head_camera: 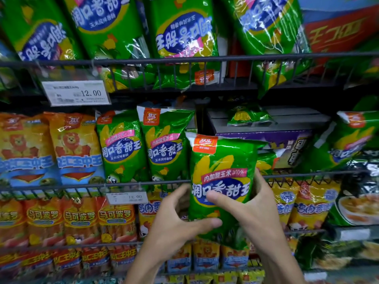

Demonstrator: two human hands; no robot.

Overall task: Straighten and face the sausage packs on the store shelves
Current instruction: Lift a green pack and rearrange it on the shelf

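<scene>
Green sausage pack (222, 181) with yellow corn, blue oval, orange logo patch.

Green sausage pack (221, 181) upright, face fwd, at mid shelf front.

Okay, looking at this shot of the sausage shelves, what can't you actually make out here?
Head view only:
- Small print on the upper price tag: too small; only 12.00 reads.
- Lower price tag: blurred apart from 12.00.
- Bottom of the held green pack: covered by the left hand and right hand.
- Purple box: partly behind the green pack.
- Top-shelf packs: cut off by the top edge.
</scene>
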